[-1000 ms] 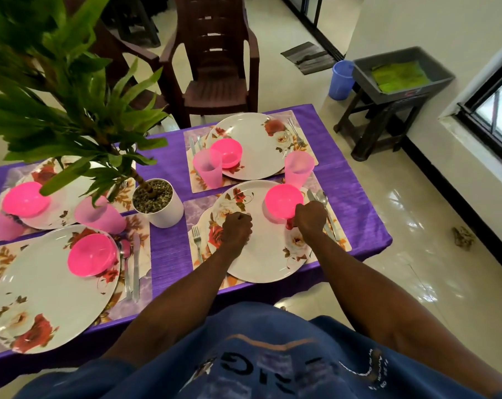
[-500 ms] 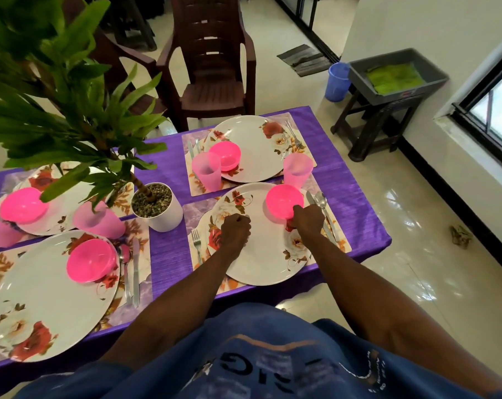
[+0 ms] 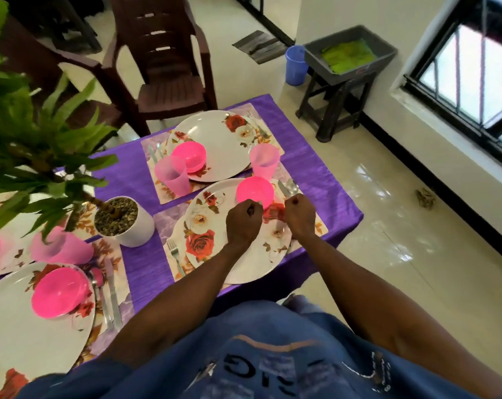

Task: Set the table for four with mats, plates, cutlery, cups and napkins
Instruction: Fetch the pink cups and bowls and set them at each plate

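1. Hands first: we see our left hand (image 3: 244,223) and right hand (image 3: 300,216) side by side above the near white round plate with red rose print (image 3: 232,243), both with fingers curled into fists.
2. Between the two fists shows a small patch of red, which we cannot tell apart from the plate's rose print, so we cannot tell whether either hand grips anything.
3. That plate lies on a floral rectangular place mat (image 3: 169,223) at the right end of the table under a purple cloth (image 3: 316,168).
4. An upturned bright pink plastic bowl (image 3: 254,191) sits on the plate's far edge, just beyond our knuckles.
5. A metal fork (image 3: 175,254) lies left of the plate; a metal knife and spoon (image 3: 288,188) lie to its right.
6. A translucent pink plastic cup (image 3: 264,161) stands just beyond the bowl.
7. Across from it we see a second rose-print plate (image 3: 224,139) on its own mat, carrying another pink bowl (image 3: 190,155), with a second pink cup (image 3: 172,175) touching the plate's left edge.
8. To our left, a third large plate (image 3: 28,335) holds a pink bowl (image 3: 60,292), with cutlery along its right side.
9. A white pot of pebbles with a leafy green plant (image 3: 123,220) stands mid-table.
10. A dark brown plastic chair (image 3: 163,67) faces the far side.
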A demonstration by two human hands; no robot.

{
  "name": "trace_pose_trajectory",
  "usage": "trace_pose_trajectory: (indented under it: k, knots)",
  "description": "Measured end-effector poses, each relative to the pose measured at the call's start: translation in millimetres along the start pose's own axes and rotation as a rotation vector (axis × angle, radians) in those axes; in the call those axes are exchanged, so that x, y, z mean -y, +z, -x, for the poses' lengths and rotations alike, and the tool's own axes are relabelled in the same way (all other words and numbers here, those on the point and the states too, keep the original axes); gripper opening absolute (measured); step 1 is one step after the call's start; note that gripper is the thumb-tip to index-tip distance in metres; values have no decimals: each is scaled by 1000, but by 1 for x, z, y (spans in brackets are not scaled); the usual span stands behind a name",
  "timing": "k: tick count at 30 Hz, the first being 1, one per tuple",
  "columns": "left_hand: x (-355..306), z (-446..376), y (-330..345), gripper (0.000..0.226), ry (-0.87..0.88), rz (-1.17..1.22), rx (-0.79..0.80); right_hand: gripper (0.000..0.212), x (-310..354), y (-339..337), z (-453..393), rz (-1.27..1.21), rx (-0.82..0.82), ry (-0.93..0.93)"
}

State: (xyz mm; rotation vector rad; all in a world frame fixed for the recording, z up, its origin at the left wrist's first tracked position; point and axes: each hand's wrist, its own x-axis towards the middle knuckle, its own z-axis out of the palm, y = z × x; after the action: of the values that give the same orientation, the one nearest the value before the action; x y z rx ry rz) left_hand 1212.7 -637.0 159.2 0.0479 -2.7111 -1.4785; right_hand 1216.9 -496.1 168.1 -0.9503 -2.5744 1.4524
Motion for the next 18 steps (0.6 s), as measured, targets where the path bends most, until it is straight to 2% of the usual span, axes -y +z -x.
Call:
trace_pose_trajectory:
  k: [6, 11, 15, 18]
  knots:
    - [-57, -5, 68, 24, 202, 83, 95, 25, -18, -46, -32, 101, -138, -134]
    - [-100, -25, 145, 30, 169, 46, 57, 22, -43, -103, -92, 115, -209, -136]
    - [-157, -42, 241, 30, 102, 6, 83, 21, -78, -173, -154, 102, -247, -70]
    - [-196, -46, 306, 29, 50, -70, 159, 21, -108, -228, -186, 107, -258, 6]
